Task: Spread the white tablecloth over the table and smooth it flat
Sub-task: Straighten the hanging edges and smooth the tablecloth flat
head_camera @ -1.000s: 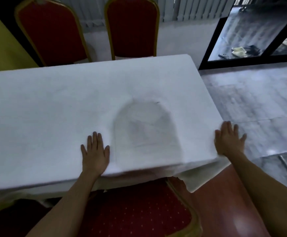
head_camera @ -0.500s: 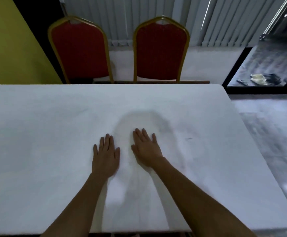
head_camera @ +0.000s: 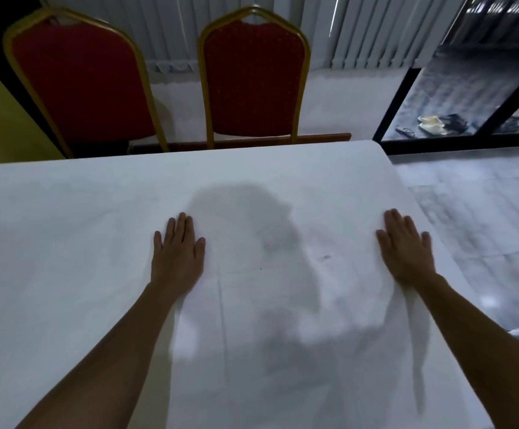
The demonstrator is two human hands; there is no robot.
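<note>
White cotton-like tablecloth (head_camera: 97, 243) covers the whole rectangular table (head_camera: 323, 137), reaching its far edge and its right edge, where the cloth rounds over the far right corner. Only a thin strip of brown wood shows beyond the far edge. The left hand (head_camera: 177, 255) lies palm down near the middle of the table, fingers (head_camera: 181, 226) straight and held close together with the thumb set a little apart, flat on the cloth. The right hand (head_camera: 406, 249) lies palm down close to the right edge, well apart from the left, its fingers likewise extended and nearly together, holding nothing. Between the hands falls a broad grey shadow (the cloth there shows a faint straight crease and a small dark speck). Two red padded chairs with gold metal frames (head_camera: 252, 75) stand just beyond the far edge, backs upright.
</note>
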